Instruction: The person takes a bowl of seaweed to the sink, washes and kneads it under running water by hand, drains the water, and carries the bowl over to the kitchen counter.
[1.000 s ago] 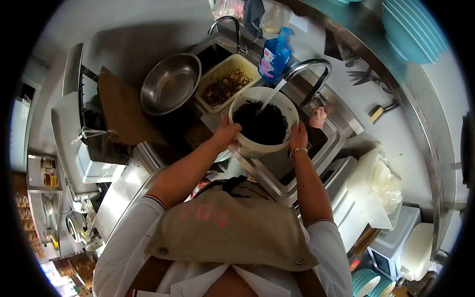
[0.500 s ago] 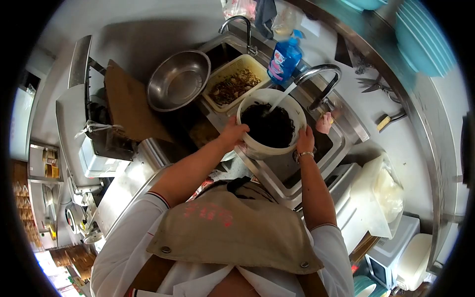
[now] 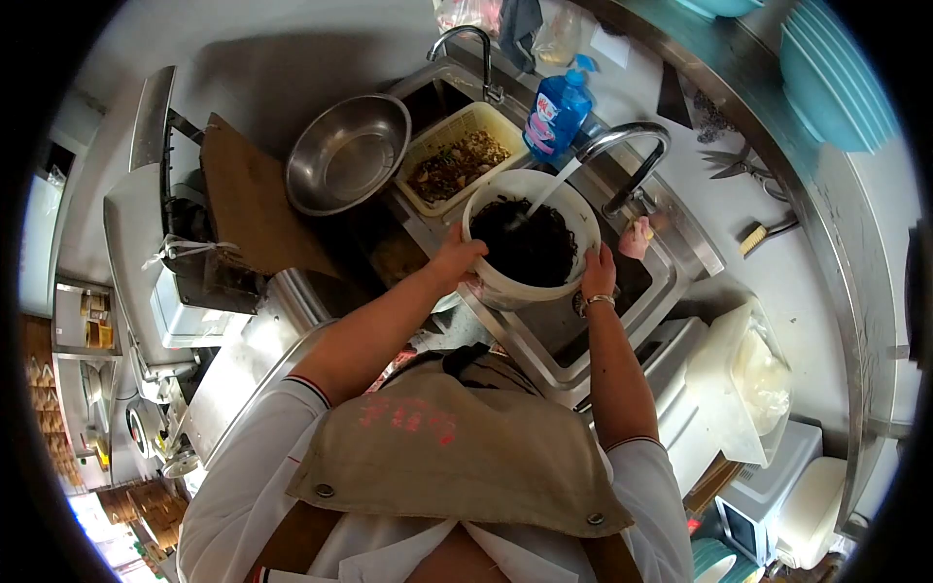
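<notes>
In the head view, fingers of the left hand (image 3: 459,260) and right hand (image 3: 599,276) clamp opposite sides of a white bucket (image 3: 505,293) between them, mouth upward, base-to-rim axis near upright, while a tap (image 3: 622,133) beyond the fingers pours water (image 3: 553,191) onto dark strips (image 3: 525,251) inside.

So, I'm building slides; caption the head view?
Left hand and right hand hold a bucket of dark strips under a running faucet.
</notes>
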Motion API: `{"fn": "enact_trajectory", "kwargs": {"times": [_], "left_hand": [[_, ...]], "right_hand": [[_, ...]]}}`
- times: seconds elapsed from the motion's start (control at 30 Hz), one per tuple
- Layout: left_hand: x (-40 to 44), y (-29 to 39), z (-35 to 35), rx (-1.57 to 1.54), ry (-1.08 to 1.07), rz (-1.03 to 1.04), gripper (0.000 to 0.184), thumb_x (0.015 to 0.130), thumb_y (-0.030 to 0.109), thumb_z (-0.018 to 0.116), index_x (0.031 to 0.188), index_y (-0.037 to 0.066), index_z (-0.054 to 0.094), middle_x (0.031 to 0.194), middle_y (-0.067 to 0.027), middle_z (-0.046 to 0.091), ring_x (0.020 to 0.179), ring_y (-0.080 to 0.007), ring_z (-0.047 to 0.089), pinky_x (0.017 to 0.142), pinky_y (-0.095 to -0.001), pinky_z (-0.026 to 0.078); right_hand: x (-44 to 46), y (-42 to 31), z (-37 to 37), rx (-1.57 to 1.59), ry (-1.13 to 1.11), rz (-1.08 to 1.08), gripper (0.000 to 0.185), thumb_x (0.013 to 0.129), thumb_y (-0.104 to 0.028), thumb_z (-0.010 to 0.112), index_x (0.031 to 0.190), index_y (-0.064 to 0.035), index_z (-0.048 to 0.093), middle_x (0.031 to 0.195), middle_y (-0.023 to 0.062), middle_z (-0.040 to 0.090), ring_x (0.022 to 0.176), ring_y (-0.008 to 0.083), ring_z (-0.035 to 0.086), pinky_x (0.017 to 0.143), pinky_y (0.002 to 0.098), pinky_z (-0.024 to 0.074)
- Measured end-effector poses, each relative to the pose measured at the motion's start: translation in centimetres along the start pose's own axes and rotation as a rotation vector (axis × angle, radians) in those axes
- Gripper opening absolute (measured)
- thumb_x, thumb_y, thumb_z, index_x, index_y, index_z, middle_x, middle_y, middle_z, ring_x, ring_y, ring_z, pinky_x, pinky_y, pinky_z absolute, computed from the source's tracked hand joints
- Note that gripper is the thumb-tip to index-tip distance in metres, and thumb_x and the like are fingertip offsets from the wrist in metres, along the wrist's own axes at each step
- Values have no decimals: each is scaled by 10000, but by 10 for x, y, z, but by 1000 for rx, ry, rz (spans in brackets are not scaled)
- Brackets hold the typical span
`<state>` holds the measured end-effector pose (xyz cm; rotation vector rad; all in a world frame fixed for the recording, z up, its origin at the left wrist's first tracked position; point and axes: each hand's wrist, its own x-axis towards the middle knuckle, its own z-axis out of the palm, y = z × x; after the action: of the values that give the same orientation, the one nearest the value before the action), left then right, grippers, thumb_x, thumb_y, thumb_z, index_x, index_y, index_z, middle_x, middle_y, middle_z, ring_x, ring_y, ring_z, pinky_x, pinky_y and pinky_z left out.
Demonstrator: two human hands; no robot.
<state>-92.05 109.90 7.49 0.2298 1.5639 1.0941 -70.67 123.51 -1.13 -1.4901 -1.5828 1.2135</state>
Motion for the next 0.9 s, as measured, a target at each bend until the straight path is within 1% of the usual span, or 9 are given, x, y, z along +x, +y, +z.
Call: {"fn": "enact_trajectory", "kwargs": {"times": [0.13,0.23,0.33,0.43,0.53,0.63,0.73,0.83,0.9], "left_hand": [[1,0,-2,15,-10,-19,690,765,111,538,1351,185,182,1293,-119,291,1122,-297,370,851,-459,443],[0,-3,-1,-44,1,4,687,761,110,544,1349,190,197,1278,-118,308,1127,-290,366,855,-464,423],[1,-5,-4,-47,-19,12,691,760,100,545,1349,197,197,1259,-119,320,1135,-287,363,859,-469,415],[2,-8,-6,-54,-11,19,695,763,93,540,1353,199,188,1245,-116,324,1134,-286,363,869,-478,413],[8,-12,-9,2,-6,35,844,754,131,570,1396,177,24,1280,-152,322,1077,-320,440,834,-476,424],[8,-12,-9,3,-18,35,845,762,133,566,1399,182,13,1295,-154,304,1079,-321,438,841,-477,419],[4,-10,-9,-20,-51,34,846,766,132,564,1399,188,5,1315,-154,282,1076,-324,440,849,-479,412],[7,-12,-9,-14,-49,46,851,765,132,564,1399,187,-1,1314,-155,280,1079,-326,439,855,-480,406],[8,-13,-9,-21,-36,41,847,764,131,563,1399,191,5,1306,-156,285,1085,-326,434,857,-478,404]], "right_hand": [[-4,-4,-2,60,-24,40,425,837,-248,470,1231,-90,467,1016,141,596,824,261,579,696,390,437],[-7,-10,-3,12,-3,-7,425,834,-247,468,1226,-84,470,1027,148,593,856,277,580,719,387,436],[-5,-5,0,-38,26,-99,420,830,-245,470,1218,-82,478,1003,147,597,847,278,578,718,384,436],[-12,-19,-1,66,30,33,387,811,-203,494,1146,-11,511,1077,153,582,969,261,555,826,341,408],[-14,-22,-2,50,28,53,399,814,-208,495,1163,-13,504,1092,153,577,975,263,554,830,342,409],[-16,-27,-4,54,6,69,415,819,-215,492,1182,-13,492,1103,150,573,981,262,552,834,342,407],[-20,-38,-7,52,-1,129,429,819,-216,493,1198,-16,481,1109,149,570,977,265,553,832,342,409],[-19,-34,-6,62,-9,111,437,818,-219,494,1202,-12,475,1108,149,570,971,264,554,825,344,411],[-11,-16,-2,13,13,35,435,826,-252,475,1221,-68,471,954,129,601,768,239,565,664,361,427]]}}
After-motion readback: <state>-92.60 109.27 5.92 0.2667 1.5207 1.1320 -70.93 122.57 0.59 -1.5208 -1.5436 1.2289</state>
